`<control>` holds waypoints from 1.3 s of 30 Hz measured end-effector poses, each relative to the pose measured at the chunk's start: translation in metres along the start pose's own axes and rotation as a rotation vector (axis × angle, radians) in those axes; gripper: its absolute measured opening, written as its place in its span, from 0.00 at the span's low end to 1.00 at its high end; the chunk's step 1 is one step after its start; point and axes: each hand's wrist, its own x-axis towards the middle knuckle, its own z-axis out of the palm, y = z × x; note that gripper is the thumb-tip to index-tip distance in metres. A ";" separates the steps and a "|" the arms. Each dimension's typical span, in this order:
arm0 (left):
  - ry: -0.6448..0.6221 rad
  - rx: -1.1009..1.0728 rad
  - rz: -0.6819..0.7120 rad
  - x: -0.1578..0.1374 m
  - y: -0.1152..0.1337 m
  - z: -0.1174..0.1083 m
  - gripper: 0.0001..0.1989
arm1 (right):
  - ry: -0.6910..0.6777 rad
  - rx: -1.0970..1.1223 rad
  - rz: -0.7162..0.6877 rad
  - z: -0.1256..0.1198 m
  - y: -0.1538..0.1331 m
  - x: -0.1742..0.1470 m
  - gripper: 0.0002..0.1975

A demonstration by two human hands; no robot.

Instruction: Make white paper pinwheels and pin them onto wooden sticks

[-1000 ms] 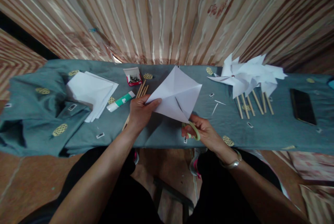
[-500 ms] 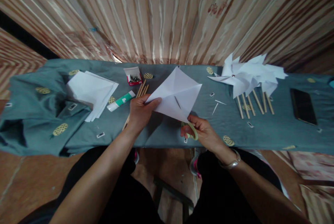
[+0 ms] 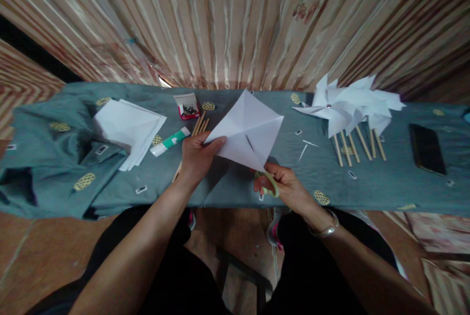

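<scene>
My left hand pinches the left corner of a creased white paper square, thumb on top. The sheet is held above the cloth with one corner pointing toward me. My right hand is closed around the pale green handles of a pair of scissors. A dark blade shows through a slit in the paper, pointing from the near corner toward the middle. The rest of the blades is hidden by the sheet.
White folded sheets, a glue stick, an open red box of pins and wooden sticks lie left. Several paper pinwheels on sticks, small white strips and a black phone lie right. A curtain hangs behind.
Almost nothing differs. The far corner of the paper has risen slightly; both hands keep their grip and the scissors stay in the same place.
</scene>
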 end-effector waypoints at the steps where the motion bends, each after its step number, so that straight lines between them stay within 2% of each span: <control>1: 0.000 -0.003 -0.001 0.000 0.000 0.000 0.10 | 0.000 0.003 -0.002 0.000 0.000 0.000 0.29; 15: 0.031 0.021 0.030 0.000 0.000 -0.001 0.09 | 0.015 0.041 0.020 0.001 0.002 0.000 0.25; 27: 0.020 -0.002 0.021 -0.001 0.002 0.000 0.08 | 0.024 0.011 0.047 0.001 0.003 0.000 0.27; 31: 0.030 -0.003 0.013 0.000 0.004 -0.001 0.08 | -0.034 -0.027 0.030 0.002 0.002 -0.005 0.31; 34: 0.059 -0.021 0.024 0.004 0.005 -0.004 0.09 | -0.088 -0.077 0.074 -0.004 -0.002 -0.011 0.30; 39: 0.144 -0.131 0.035 0.013 0.006 -0.016 0.10 | -0.280 -0.162 0.208 -0.038 -0.015 -0.029 0.28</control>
